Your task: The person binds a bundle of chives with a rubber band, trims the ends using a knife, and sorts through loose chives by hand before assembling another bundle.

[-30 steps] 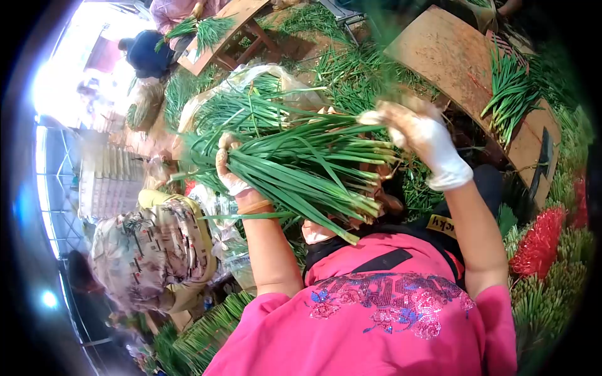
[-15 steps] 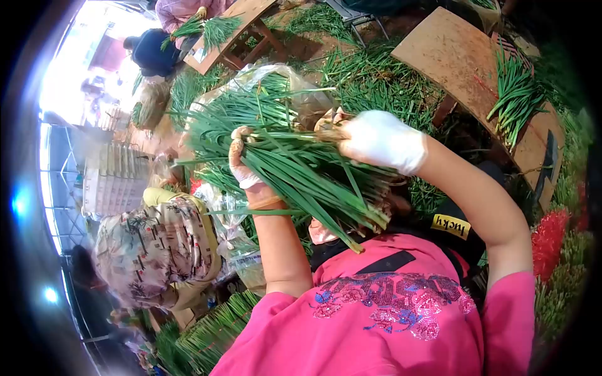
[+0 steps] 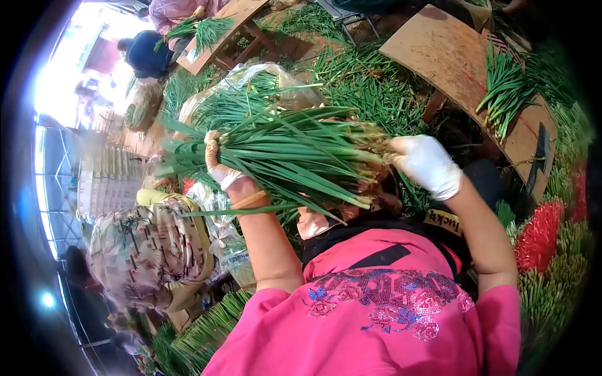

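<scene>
My left hand point(image 3: 221, 163), in a dirty white glove, is closed around a big bunch of garlic chives point(image 3: 291, 153) near its leafy end. The long flat leaves droop past my wrist on the left, and the pale stems point right. My right hand point(image 3: 427, 164), also gloved in white, pinches at the brown, dry root ends point(image 3: 376, 145) of the bunch; its fingertips are partly hidden there. Just behind the bunch stands an open clear plastic bag point(image 3: 295, 84) with more greens in it.
A wooden table point(image 3: 426, 56) at the upper right carries another bunch of greens point(image 3: 506, 91) and a dark knife point(image 3: 539, 153). Red ties point(image 3: 540, 238) hang at the right. Co-workers sit at the left, one in a patterned shirt point(image 3: 150, 247). Loose leaves cover the ground.
My right hand has moved right and slightly down, to the root ends. My left hand has shifted left with the bunch, which now lies more level.
</scene>
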A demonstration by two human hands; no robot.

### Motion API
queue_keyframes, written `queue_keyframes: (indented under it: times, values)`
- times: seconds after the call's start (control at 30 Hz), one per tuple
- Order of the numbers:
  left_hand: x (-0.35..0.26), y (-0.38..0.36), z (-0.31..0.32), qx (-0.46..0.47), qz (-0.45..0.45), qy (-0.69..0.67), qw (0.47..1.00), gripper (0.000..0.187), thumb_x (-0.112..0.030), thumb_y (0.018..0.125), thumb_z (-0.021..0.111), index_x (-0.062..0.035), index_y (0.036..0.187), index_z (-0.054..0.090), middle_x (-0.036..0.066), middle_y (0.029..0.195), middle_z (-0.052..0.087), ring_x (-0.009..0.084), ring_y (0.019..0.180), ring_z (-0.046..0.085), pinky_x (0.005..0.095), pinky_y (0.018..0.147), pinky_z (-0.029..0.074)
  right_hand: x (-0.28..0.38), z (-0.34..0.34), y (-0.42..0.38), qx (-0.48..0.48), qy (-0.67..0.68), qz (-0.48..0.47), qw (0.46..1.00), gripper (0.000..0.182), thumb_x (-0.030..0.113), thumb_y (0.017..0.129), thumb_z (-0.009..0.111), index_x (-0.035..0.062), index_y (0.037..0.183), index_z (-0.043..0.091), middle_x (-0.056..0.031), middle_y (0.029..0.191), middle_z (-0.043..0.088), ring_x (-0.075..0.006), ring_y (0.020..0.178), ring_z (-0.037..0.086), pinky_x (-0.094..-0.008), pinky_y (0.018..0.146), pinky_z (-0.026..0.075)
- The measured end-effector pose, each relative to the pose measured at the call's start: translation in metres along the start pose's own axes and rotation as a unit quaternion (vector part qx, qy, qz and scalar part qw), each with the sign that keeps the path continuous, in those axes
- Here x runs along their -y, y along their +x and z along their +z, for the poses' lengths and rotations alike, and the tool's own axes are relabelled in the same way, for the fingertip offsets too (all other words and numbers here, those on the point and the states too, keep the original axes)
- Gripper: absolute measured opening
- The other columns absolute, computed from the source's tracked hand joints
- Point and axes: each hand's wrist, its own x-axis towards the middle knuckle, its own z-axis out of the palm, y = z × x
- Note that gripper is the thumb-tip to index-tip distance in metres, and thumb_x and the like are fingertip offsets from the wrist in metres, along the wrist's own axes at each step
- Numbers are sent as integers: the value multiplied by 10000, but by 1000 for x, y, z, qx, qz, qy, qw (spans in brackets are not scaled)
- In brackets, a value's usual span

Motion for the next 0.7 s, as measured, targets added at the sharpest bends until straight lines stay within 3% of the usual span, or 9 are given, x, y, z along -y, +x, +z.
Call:
queue_keyframes:
  times: [0.07,0.1,0.2,0.27,0.33,0.4,0.47,0.53,0.7]
  values:
    - [-4,17,-26,-25,12,-20,999,198,-170,795,570,-86,965,626,29,933,639,231,884,595,434,853,500,-12,-26,-24,54,456,331,825,193,160,844,567,34,976,629,-34,807,656,-111,573,537,-258,519,460]
    - [-5,18,-31,-41,-2,-32,999,195,-181,795,592,-89,962,634,30,943,648,226,885,603,437,850,504,-30,-22,-40,17,510,367,777,181,129,882,548,11,995,627,6,822,640,-32,602,471,-181,512,402]
    - [1,14,-32,-92,3,-31,995,189,-192,797,611,-96,957,640,34,959,650,231,890,608,442,841,508,-29,-3,-54,-48,535,308,786,213,153,919,559,-26,1025,605,-23,848,653,-43,641,505,-190,541,420]
    - [8,8,-26,-57,-16,-30,998,173,-198,801,610,-104,944,637,37,955,649,243,885,609,446,833,509,4,25,-29,-111,648,255,709,249,164,907,585,-28,1065,587,-22,834,619,-85,699,568,-221,577,449]
    - [15,-1,-19,-25,-32,-28,999,158,-203,804,610,-112,930,634,40,952,649,254,879,611,449,826,511,41,12,-5,29,659,339,671,322,115,838,649,28,1142,591,15,850,620,-67,680,558,-229,608,485]
    - [21,-2,-15,5,-30,-34,999,165,-208,805,599,-118,941,615,33,913,638,249,853,608,454,802,514,42,52,4,-74,679,295,668,308,74,824,648,71,1130,618,15,828,626,-61,650,549,-242,591,492]
    - [25,-2,-14,-44,-45,-37,997,163,-204,800,598,-116,937,613,25,901,630,240,833,604,448,783,520,37,55,3,-122,638,250,718,280,57,819,647,81,1097,639,14,796,629,-48,624,530,-239,561,484]
    - [32,5,-22,-17,-21,-30,999,157,-208,803,589,-115,925,623,28,913,643,254,846,610,455,801,517,40,21,-10,-191,249,82,946,329,140,784,669,104,1110,639,-64,749,636,-195,624,610,-311,589,503]
    - [41,-4,-9,-34,-21,-6,999,151,-222,804,585,-129,916,625,24,887,635,256,820,604,442,784,513,27,37,-14,-56,10,57,997,232,264,778,611,113,954,626,-97,723,624,-282,664,629,-370,580,504]
